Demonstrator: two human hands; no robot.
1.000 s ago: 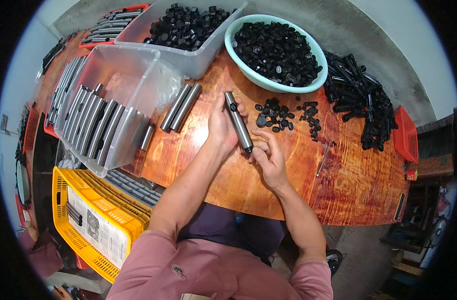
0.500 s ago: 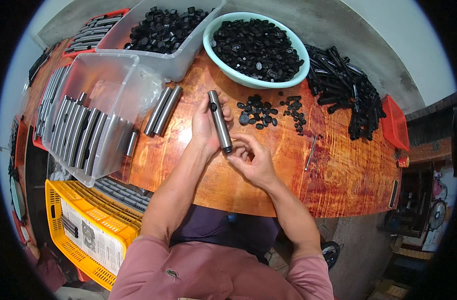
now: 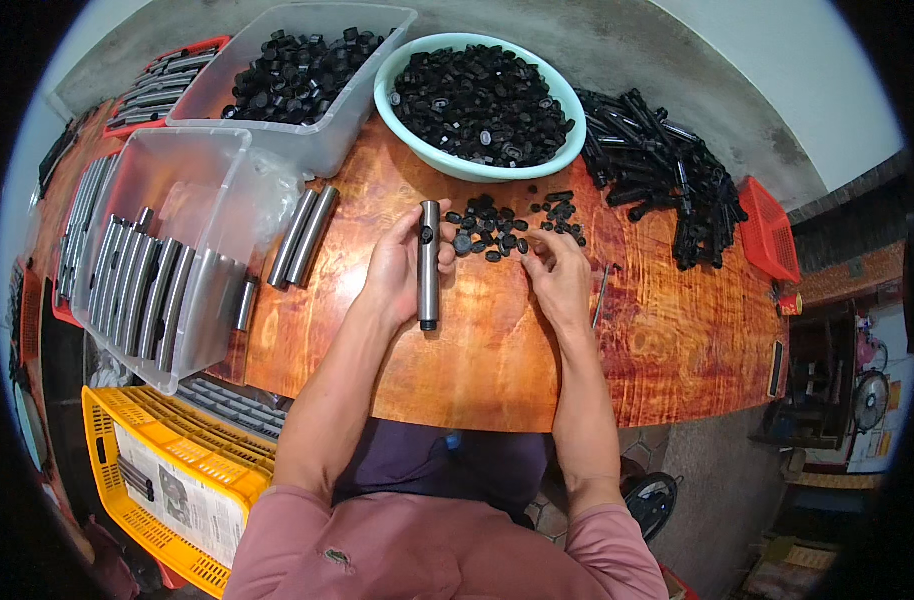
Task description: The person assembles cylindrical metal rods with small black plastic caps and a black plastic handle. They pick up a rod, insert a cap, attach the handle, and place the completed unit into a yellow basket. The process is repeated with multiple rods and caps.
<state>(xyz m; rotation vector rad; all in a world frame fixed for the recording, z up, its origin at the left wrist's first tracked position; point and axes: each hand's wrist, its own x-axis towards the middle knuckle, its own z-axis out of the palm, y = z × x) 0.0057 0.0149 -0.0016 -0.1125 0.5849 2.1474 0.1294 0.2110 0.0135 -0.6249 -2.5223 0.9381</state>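
Note:
My left hand is wrapped round a grey metal tube, which stands nearly upright in the view. The tube has a dark round hole near its top and a black plug in its lower end. At the right edge of a pile of small black caps, my right hand has its thumb and forefinger a little apart. Its fingertips reach beside a cap; I see nothing held. A smaller group of black pieces lies just beyond those fingers.
Two metal tubes lie left of my left hand. A clear bin holds more tubes. Behind are a clear tub and a pale green basin, both with black caps. Black parts are heaped right, near a red basket.
My right hand has left the tube's lower end and moved right and away from me to the black caps. The tube, still in my left hand, has turned more upright.

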